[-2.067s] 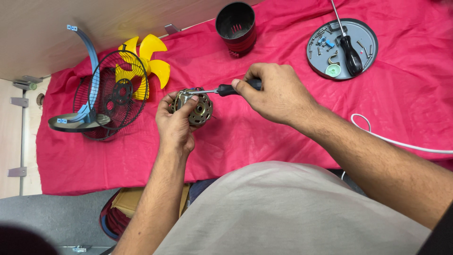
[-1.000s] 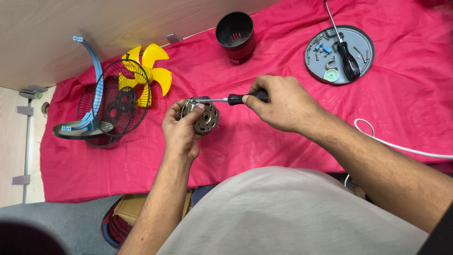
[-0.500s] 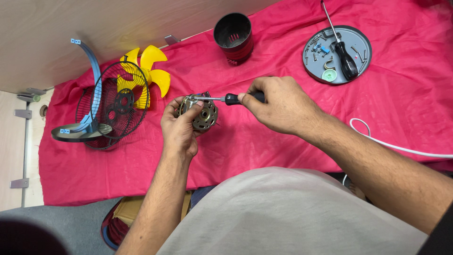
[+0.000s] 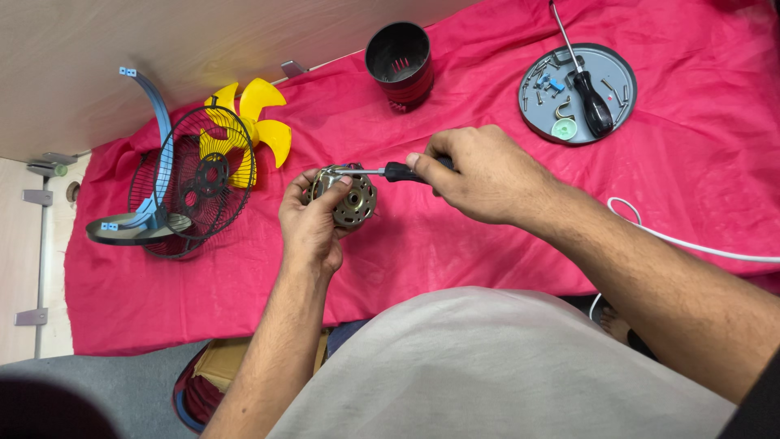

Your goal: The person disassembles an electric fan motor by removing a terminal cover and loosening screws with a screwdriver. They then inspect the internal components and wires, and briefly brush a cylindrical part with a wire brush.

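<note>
Nearest the camera, the person's grey-shirted torso fills the lower frame, and both forearms reach out from it over the pink cloth (image 4: 487, 244). Taking the fan motor (image 4: 351, 197) as the landmark, it sits just above the cloth near its middle, cupped in the left hand (image 4: 313, 219). That hand's fingers curl around the motor's round metal body, thumb lying across the top, apparently to keep it from turning under the tool. To the right of the motor, the right hand (image 4: 479, 172) closes its fingers together around the black handle of a screwdriver (image 4: 388, 171), index finger stretched along the grip, probably for aim. The thin shaft runs level to the left and its tip meets the motor's upper edge; what exactly it touches there is too small to tell.

Left of the motor, a black wire fan guard (image 4: 203, 183) leans on its rim with a blue-grey curved bracket (image 4: 154, 138) beside it. Just behind the guard lies the yellow fan blade (image 4: 260, 122). Beyond the motor, a little to the right, a dark cup-shaped housing (image 4: 398, 61) stands open end up. Farther right of the motor, a round grey plate (image 4: 617, 110) serves as a tray, holding small screws and a second black-handled screwdriver (image 4: 589, 97), likely so the loose parts stay together. A white cable (image 4: 674, 240) trails across the cloth to the right.
</note>
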